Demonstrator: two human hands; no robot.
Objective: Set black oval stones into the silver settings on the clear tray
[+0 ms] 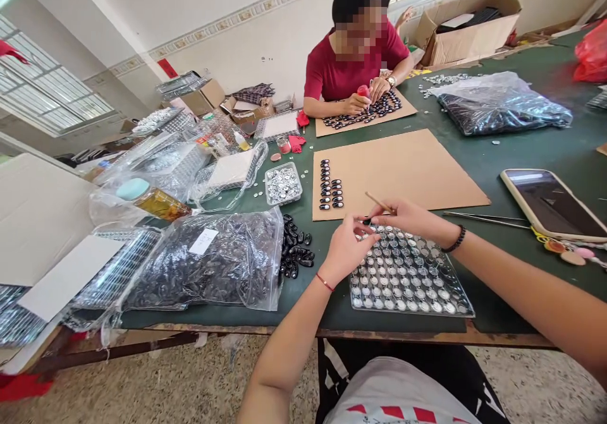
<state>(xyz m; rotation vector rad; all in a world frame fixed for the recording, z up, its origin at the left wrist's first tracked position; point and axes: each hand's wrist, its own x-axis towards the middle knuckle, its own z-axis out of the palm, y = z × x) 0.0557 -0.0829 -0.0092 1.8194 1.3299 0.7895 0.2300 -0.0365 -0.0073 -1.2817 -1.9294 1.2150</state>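
The right hand (412, 218) closes its grip on a thin stick (379, 201). The left hand (346, 247) pinches what seems a small dark piece (367, 222), over the tray (412, 285) on the counter (497, 152). It is best to keep both wrists low and the stick tip steady.

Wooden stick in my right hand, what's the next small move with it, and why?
Probably carry the dark piece, pinched by the left hand above the tray of silver rounds, to the cardboard sheet and set it beside the rows of dark pieces there. The right hand meets it, gripping the wooden stick.
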